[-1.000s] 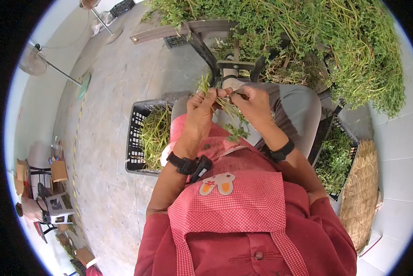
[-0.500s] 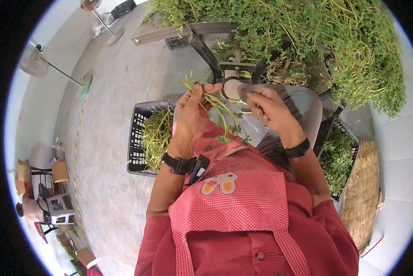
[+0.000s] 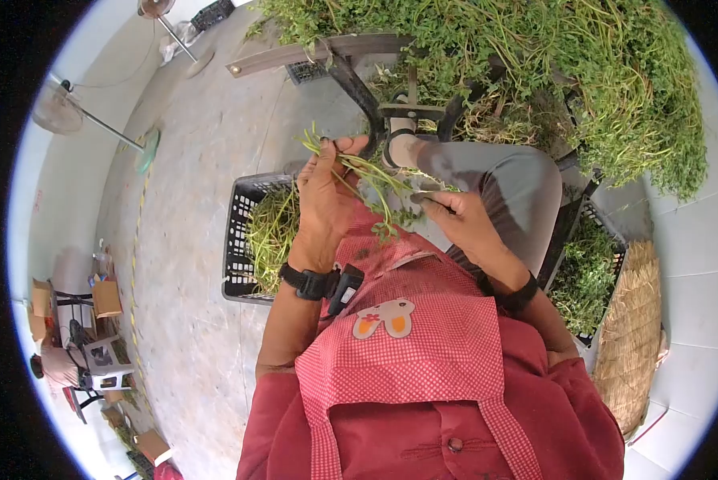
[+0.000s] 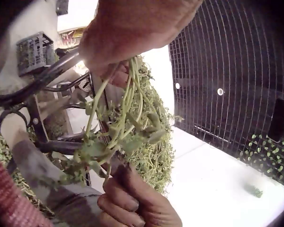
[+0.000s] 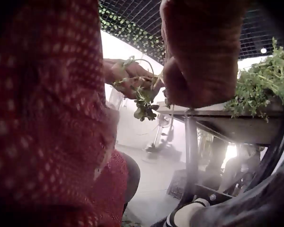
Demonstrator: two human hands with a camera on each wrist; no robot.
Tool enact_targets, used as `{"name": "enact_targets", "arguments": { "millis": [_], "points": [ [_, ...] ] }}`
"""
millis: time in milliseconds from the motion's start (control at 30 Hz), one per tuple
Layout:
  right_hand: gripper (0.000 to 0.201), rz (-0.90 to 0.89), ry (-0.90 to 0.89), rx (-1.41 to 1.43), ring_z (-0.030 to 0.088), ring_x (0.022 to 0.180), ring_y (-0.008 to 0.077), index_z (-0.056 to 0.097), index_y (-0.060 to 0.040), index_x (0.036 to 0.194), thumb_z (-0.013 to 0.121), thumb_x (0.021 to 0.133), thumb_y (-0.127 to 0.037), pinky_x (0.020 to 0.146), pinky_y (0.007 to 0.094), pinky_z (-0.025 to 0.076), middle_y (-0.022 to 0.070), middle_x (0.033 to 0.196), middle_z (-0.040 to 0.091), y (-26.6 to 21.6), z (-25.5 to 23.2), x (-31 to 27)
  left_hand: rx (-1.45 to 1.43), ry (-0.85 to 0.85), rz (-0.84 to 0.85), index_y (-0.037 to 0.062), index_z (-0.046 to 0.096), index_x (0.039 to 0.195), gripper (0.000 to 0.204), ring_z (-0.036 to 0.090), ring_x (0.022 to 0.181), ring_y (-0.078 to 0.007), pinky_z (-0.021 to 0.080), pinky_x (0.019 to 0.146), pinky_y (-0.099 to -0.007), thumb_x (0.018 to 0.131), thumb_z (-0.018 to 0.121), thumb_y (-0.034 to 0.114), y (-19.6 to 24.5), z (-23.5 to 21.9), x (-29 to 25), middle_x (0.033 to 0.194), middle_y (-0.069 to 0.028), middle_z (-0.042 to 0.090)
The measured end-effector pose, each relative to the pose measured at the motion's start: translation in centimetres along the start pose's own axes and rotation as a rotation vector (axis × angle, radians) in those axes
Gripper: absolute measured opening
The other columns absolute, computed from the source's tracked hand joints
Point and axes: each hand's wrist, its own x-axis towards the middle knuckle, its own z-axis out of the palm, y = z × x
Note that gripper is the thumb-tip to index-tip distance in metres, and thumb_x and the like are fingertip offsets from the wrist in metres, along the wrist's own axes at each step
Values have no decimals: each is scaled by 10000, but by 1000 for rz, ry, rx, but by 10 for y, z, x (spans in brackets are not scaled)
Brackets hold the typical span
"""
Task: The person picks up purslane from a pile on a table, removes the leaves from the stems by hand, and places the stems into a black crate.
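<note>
In the head view the left hand [image 3: 324,188] grips a small bunch of green stems [image 3: 367,170] whose leafy ends hang down to the right. The right hand [image 3: 459,224] is beside the bunch, thumb and forefinger pinching a stem near the leaves. The left wrist view shows the right hand [image 4: 132,198] with its fingertips at the lower end of the stems [image 4: 128,101], below the left hand [image 4: 137,30]. In the right wrist view leaves [image 5: 146,101] hang between the left hand [image 5: 128,75] and the right hand [image 5: 199,61].
A table [image 3: 295,56] bears a large heap of greens [image 3: 535,48]. Black crates stand at the left [image 3: 229,240] and right [image 3: 615,264] of the person's legs, both holding plants. A straw mat [image 3: 629,344] lies at the right. Fans [image 3: 59,108] stand at the far left.
The left hand has moved left with the bunch. The right hand came away from the left hand and moved lower, and its fingers are now at the bunch's leafy part.
</note>
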Motion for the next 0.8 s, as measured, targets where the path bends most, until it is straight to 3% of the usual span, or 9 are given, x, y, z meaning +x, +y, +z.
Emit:
{"name": "enact_targets", "arguments": {
  "millis": [67, 200, 267, 400, 467, 600, 700, 767, 800],
  "points": [
    [242, -37, 95, 228, 472, 738, 24, 604, 25, 1073, 552, 859, -75, 632, 189, 410, -45, 829, 578, 18, 7, 4, -8, 6, -2, 57, 573, 918, 214, 574, 740, -211, 492, 716, -370, 915, 493, 255, 1, -1, -1, 1069, -176, 600],
    [262, -155, 195, 235, 479, 773, 30, 591, 24, 1091, 565, 848, -71, 674, 200, 423, -25, 873, 593, 7, 9, 12, -68, 2, -58, 60, 562, 934, 226, 562, 740, -200, 482, 726, -351, 930, 461, 262, -1, -6, 1, 1076, -167, 596],
    [231, -211, 263, 128, 458, 579, 76, 621, 9, 979, 588, 813, -150, 538, 275, 399, 68, 641, 557, 8, 12, 17, -90, -19, -74, 56, 571, 927, 220, 578, 744, -183, 487, 723, -323, 924, 478, 256, -1, -6, 1, 1043, -159, 614],
    [205, -350, 268, 146, 542, 596, 127, 634, 5, 937, 590, 795, -136, 573, 300, 438, 126, 685, 605, -2, 17, 23, -67, -27, -75, 54, 579, 922, 214, 593, 749, -166, 491, 733, -293, 919, 494, 249, -2, -3, -3, 1011, -152, 632],
    [198, -275, 143, 32, 590, 625, 164, 645, 3, 903, 594, 775, -139, 598, 309, 459, 170, 722, 612, -6, 11, 21, -63, -9, -80, 53, 569, 928, 218, 579, 742, -176, 488, 718, -303, 926, 474, 249, -3, -1, -3, 1036, -154, 617],
    [201, -251, 221, -182, 571, 613, 150, 648, 7, 869, 601, 755, -151, 584, 309, 448, 170, 714, 608, -3, 11, 25, -6, -25, -59, 45, 570, 928, 219, 573, 729, -185, 492, 715, -319, 923, 480, 245, -4, 7, -9, 1033, -155, 615],
    [217, -70, 288, 19, 554, 586, 142, 637, 21, 854, 596, 744, -162, 557, 310, 436, 173, 689, 598, 8, 14, 35, -28, -116, -10, 23, 581, 924, 236, 600, 735, -161, 494, 712, -292, 911, 510, 248, -14, 11, -12, 992, -168, 632],
    [215, 194, 277, 462, 519, 540, 127, 634, 23, 831, 572, 765, -172, 492, 303, 394, 129, 646, 593, 14, 17, 37, -5, -102, 1, 20, 581, 923, 241, 598, 718, -159, 493, 709, -293, 912, 510, 251, -17, 13, -10, 983, -166, 634],
    [215, 197, 275, 460, 519, 540, 127, 634, 23, 831, 572, 765, -172, 492, 303, 394, 129, 646, 593, 25, 18, 42, 19, -88, 8, 17, 581, 922, 247, 595, 700, -158, 493, 706, -294, 912, 509, 253, -18, 13, -10, 975, -165, 637]
  ]
}}
